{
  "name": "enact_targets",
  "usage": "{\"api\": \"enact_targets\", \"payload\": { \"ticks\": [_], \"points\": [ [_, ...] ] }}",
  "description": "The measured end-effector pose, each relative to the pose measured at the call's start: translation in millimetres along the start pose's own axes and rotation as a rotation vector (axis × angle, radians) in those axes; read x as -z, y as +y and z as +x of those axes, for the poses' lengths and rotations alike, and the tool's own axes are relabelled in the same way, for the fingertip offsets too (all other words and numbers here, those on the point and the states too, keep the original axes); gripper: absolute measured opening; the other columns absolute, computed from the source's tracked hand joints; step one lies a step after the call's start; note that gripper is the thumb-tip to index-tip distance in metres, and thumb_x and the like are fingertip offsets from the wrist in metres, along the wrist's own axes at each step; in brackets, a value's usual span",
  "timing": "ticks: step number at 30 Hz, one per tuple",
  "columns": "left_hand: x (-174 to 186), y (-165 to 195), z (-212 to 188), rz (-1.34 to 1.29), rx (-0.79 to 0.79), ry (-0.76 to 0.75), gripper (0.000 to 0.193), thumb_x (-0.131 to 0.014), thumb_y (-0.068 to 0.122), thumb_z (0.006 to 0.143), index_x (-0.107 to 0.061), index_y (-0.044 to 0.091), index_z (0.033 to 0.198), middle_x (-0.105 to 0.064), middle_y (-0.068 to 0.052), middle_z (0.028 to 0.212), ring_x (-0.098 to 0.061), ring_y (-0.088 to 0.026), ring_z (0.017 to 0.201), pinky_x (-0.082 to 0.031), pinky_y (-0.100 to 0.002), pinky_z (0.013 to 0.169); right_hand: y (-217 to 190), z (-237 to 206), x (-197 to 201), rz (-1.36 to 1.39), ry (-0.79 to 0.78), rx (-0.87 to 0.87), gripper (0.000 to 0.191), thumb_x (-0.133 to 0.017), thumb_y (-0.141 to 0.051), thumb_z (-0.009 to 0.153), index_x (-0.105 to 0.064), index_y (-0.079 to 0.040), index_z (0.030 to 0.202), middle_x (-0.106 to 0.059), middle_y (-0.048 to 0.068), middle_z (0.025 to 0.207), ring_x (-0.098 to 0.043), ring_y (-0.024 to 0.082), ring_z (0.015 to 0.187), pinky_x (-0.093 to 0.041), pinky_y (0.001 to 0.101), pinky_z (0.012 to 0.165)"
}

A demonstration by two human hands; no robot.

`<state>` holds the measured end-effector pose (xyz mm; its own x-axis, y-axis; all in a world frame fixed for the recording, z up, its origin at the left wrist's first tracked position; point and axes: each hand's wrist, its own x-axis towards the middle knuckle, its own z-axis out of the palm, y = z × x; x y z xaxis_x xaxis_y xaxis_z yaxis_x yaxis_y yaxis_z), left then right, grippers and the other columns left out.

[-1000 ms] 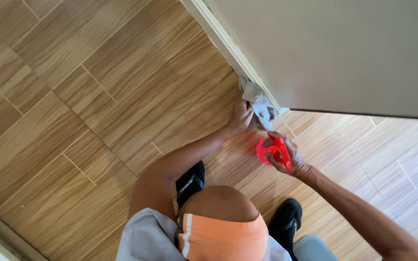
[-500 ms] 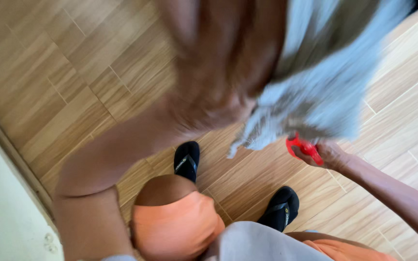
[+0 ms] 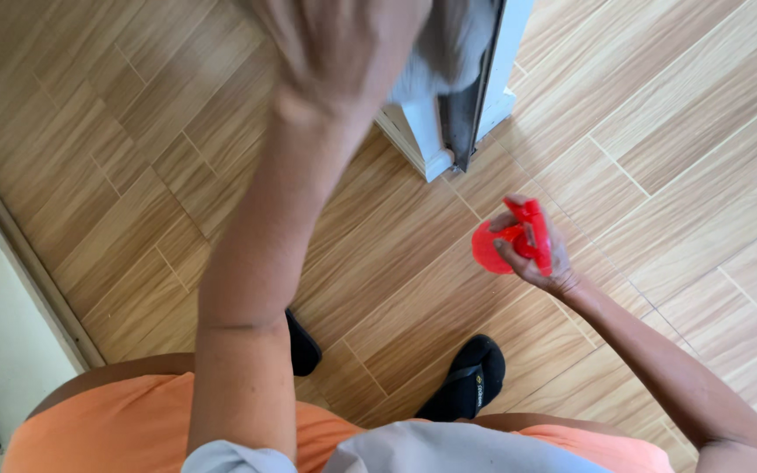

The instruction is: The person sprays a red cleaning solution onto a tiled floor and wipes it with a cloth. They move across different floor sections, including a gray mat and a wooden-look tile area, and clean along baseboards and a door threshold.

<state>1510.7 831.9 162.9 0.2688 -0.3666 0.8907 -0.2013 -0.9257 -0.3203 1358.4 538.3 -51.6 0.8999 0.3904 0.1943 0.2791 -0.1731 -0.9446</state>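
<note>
The wood floor [image 3: 133,158] is the biggest thing here. It has long brown planks and it lies under both hands. A pale strip [image 3: 32,271] runs along the floor far off to the side of the left hand.

Next is the white door frame [image 3: 449,131]. It stands on the floor just beside the left hand and above the right hand. It has a dark edge down one side.

The person wears orange shorts [image 3: 133,420] and a grey shirt [image 3: 449,455], low down and below both hands. Two black shoes [image 3: 470,381] stand on the floor between the two arms, under the right hand.

The left hand [image 3: 343,52] is up high, close to the camera and blurry. It is pressed on a grey cloth [image 3: 444,48], and the cloth is against the door frame. I cannot tell how the fingers are set, because the hand looks fuzzy.

The right hand [image 3: 541,254] is lower down and well apart from the left hand. Its fingers are curled tight around a small red thing [image 3: 505,241]. The red thing has a round flat part and a handle part. It sticks out of the hand toward the door frame, up off the floor.
</note>
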Motion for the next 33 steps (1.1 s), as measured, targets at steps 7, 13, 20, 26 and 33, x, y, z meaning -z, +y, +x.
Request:
{"api": "enact_targets", "payload": {
  "ticks": [7, 13, 20, 26, 33],
  "points": [
    [-21, 116, -200, 0.061, 0.003, -0.667, 0.063, -0.068, 0.038, 0.109, -0.042, 0.019, 0.164, -0.017, -0.014, 0.176, -0.003, -0.033, 0.164, -0.006, -0.071, 0.130, 17, -7, 13, 0.162, 0.121, -0.103, 0.074, -0.070, 0.005, 0.090, -0.035, -0.006, 0.155, -0.069, 0.012, 0.109, -0.069, 0.023, 0.113, -0.055, 0.0396, 0.103],
    [-21, 189, -266, 0.025, 0.106, -0.962, 0.051, -0.057, 0.023, 0.099, -0.056, 0.009, 0.147, -0.027, -0.009, 0.169, -0.009, -0.030, 0.158, -0.015, -0.075, 0.121, 12, -14, 13, 0.187, 0.181, -0.182, 0.075, -0.069, 0.006, 0.090, -0.036, -0.009, 0.155, -0.069, 0.012, 0.109, -0.067, 0.023, 0.115, -0.053, 0.0394, 0.106],
    [-10, 186, -268, -0.199, 0.266, -0.848, 0.030, -0.056, 0.020, 0.096, -0.071, 0.006, 0.119, -0.050, -0.011, 0.144, -0.049, -0.027, 0.115, -0.041, -0.060, 0.102, -7, -10, 9, 0.189, 0.180, -0.202, 0.075, -0.068, 0.007, 0.091, -0.035, -0.009, 0.156, -0.068, 0.011, 0.112, -0.067, 0.021, 0.116, -0.053, 0.0395, 0.106],
    [3, 134, -229, -0.264, 0.106, -0.794, 0.023, -0.064, 0.021, 0.098, -0.072, 0.010, 0.117, -0.060, -0.004, 0.119, -0.055, -0.023, 0.109, -0.045, -0.047, 0.086, -21, -1, 4, 0.202, 0.209, -0.212, 0.074, -0.069, 0.008, 0.092, -0.035, -0.009, 0.156, -0.068, 0.011, 0.113, -0.067, 0.022, 0.118, -0.055, 0.0398, 0.105],
    [12, 53, -92, -0.232, 0.030, -0.215, 0.027, -0.077, 0.024, 0.101, -0.069, 0.017, 0.125, -0.059, 0.001, 0.132, -0.049, -0.021, 0.116, -0.041, -0.048, 0.096, -24, 9, -8, 0.133, 0.185, -0.132, 0.074, -0.071, 0.006, 0.089, -0.036, -0.004, 0.153, -0.069, 0.012, 0.109, -0.069, 0.022, 0.111, -0.056, 0.0391, 0.100]
  ]
}}
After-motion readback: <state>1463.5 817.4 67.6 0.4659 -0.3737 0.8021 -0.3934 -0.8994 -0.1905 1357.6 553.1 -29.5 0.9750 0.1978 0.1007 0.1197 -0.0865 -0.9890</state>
